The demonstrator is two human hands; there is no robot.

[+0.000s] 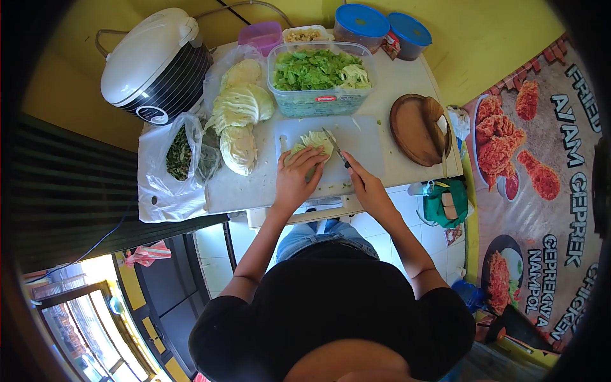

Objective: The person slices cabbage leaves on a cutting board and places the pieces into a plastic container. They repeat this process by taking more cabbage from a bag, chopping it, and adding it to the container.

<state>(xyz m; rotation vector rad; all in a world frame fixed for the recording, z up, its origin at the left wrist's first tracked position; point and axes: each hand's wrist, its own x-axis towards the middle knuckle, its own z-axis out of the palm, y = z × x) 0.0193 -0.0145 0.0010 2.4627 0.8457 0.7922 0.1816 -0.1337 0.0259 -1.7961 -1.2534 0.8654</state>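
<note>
A piece of pale green cabbage lies on the white cutting board. My left hand presses down on it, fingers laid over the leaves. In my right hand is a knife with a dark handle, its blade at the right side of the cabbage. Behind the board stands a clear plastic container holding chopped green leaves and some shredded pale cabbage. Left of the board rest several cabbage pieces, partly on a plastic bag.
A rice cooker and a plastic bag of dark green leaves occupy the table's left. On the right lies a wooden mortar with a pestle. Blue-lidded tubs and a purple container line the back wall. A green bag hangs below right.
</note>
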